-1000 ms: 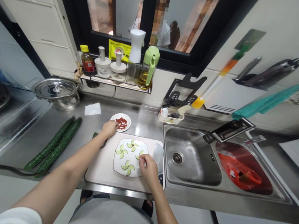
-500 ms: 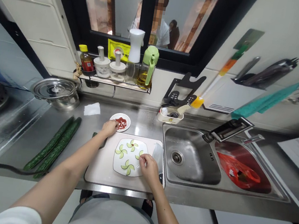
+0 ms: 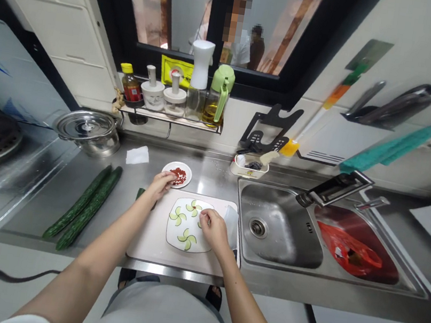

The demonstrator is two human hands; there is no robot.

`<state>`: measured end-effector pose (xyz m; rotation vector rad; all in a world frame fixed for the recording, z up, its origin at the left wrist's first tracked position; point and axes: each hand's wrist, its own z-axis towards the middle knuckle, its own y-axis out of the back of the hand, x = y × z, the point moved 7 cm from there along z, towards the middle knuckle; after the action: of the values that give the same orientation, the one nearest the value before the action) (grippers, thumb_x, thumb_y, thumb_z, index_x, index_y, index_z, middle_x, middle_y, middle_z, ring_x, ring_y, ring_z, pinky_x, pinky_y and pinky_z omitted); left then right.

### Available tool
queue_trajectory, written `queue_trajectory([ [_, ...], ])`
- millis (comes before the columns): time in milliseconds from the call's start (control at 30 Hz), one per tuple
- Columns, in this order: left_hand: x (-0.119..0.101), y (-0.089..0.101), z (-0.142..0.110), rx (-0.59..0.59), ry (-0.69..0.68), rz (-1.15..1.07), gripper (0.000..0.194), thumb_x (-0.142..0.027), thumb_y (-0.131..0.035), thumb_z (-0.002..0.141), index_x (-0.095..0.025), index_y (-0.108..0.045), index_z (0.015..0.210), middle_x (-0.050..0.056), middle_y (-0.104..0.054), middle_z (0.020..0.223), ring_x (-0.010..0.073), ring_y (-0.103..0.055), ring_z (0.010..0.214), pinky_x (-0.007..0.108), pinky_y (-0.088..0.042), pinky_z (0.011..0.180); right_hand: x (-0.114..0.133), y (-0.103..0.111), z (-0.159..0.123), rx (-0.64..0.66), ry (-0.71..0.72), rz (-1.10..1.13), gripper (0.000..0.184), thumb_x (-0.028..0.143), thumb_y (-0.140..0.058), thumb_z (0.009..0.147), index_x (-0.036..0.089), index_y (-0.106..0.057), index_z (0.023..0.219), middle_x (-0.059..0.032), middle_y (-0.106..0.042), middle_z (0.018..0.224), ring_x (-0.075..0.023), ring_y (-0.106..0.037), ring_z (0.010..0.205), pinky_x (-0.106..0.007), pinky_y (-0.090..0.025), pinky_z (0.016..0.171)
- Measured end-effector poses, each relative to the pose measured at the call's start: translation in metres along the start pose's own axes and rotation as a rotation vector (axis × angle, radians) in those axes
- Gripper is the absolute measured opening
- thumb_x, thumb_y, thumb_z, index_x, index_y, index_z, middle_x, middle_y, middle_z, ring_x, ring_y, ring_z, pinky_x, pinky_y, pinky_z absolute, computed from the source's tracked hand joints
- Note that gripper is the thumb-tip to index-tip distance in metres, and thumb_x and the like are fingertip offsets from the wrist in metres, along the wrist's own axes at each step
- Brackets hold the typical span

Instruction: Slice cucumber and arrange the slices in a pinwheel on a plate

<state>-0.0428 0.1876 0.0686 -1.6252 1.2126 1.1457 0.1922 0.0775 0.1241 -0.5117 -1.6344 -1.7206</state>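
My left hand (image 3: 160,184) is at the near left rim of a small white dish (image 3: 189,171), fingers drawn together by the small red pieces (image 3: 179,176) in it. Whatever it pinches is too small to make out. Over the right side of a squarish white plate (image 3: 174,238) is my right hand (image 3: 214,231), thumb and forefinger pinched near the upper pinwheel of green slices (image 3: 194,208). Anything between those fingertips is hidden. This hand covers most of the right-hand pinwheel. The plate rests on a pale cutting board (image 3: 146,248), with a knife blade (image 3: 232,223) partly showing at right.
Two long cucumbers (image 3: 89,210) lie left on the steel counter, below a lidded pot (image 3: 92,135) and a white paper (image 3: 137,155). A double sink (image 3: 282,225) with a red bag (image 3: 348,251) is at right. Bottles and jars stand on a rack (image 3: 173,118).
My right hand has moved up and left over the plate, from the right-hand pinwheel toward the upper one. My left hand stays at the dish. The whole view has shifted slightly.
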Motion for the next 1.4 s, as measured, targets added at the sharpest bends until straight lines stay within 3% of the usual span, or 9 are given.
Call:
queue_trajectory([
  [233,0.012,-0.031,-0.069,0.163,0.167,-0.255,0.033,-0.026,-0.079,0.053,-0.014,-0.065,0.079,0.002,-0.064,0.071,0.0041,-0.047,0.051,0.016,-0.023,0.04,0.018,0.0,0.014,-0.012,0.048,-0.005,0.019,0.027,-0.045,0.086,0.02,-0.063,0.088,-0.0033,-0.062,0.081,-0.0148,-0.054,0.072,-0.025,-0.041,0.069],
  [367,0.02,-0.049,-0.11,0.266,0.217,-0.256,0.029,-0.027,-0.079,0.054,-0.013,-0.063,0.074,-0.001,-0.06,0.065,0.0029,-0.044,0.049,0.016,-0.022,0.041,0.028,-0.003,0.012,0.001,0.096,-0.001,0.018,0.027,-0.046,0.087,0.02,-0.062,0.091,-0.0036,-0.062,0.084,-0.0154,-0.055,0.078,-0.026,-0.041,0.074],
  [500,0.019,-0.057,-0.135,0.319,0.234,-0.234,0.029,-0.029,-0.079,0.054,-0.013,-0.064,0.074,-0.002,-0.057,0.064,0.0021,-0.04,0.049,0.016,-0.022,0.043,0.032,-0.006,0.007,0.034,0.117,-0.016,0.016,0.026,-0.048,0.087,0.02,-0.062,0.092,-0.0045,-0.063,0.087,-0.0162,-0.055,0.083,-0.027,-0.041,0.077],
  [1067,0.017,-0.053,-0.156,0.303,0.246,-0.169,0.035,-0.033,-0.079,0.052,-0.013,-0.062,0.076,-0.004,-0.052,0.059,0.0033,-0.041,0.05,0.017,-0.022,0.046,0.04,-0.004,-0.011,0.105,0.156,-0.034,0.015,0.025,-0.045,0.088,0.02,-0.058,0.081,-0.0025,-0.058,0.082,-0.015,-0.052,0.078,-0.025,-0.039,0.073],
  [1233,0.014,-0.047,-0.155,0.278,0.169,-0.042,0.034,-0.036,-0.075,0.055,-0.015,-0.063,0.078,-0.002,-0.057,0.061,0.006,-0.045,0.052,0.018,-0.027,0.048,0.039,-0.005,-0.013,0.091,0.146,-0.02,0.016,0.026,-0.044,0.088,0.02,-0.058,0.083,-0.0033,-0.059,0.082,-0.0153,-0.052,0.077,-0.025,-0.039,0.07],
  [1400,0.014,-0.035,-0.148,0.22,-0.014,0.092,0.03,-0.037,-0.074,0.056,-0.016,-0.063,0.075,0.001,-0.061,0.067,0.0126,-0.055,0.064,0.023,-0.041,0.061,0.033,-0.006,-0.018,0.09,0.117,-0.033,0.017,0.028,-0.043,0.089,0.021,-0.059,0.085,-0.0035,-0.06,0.082,-0.0156,-0.052,0.077,-0.025,-0.038,0.069],
])
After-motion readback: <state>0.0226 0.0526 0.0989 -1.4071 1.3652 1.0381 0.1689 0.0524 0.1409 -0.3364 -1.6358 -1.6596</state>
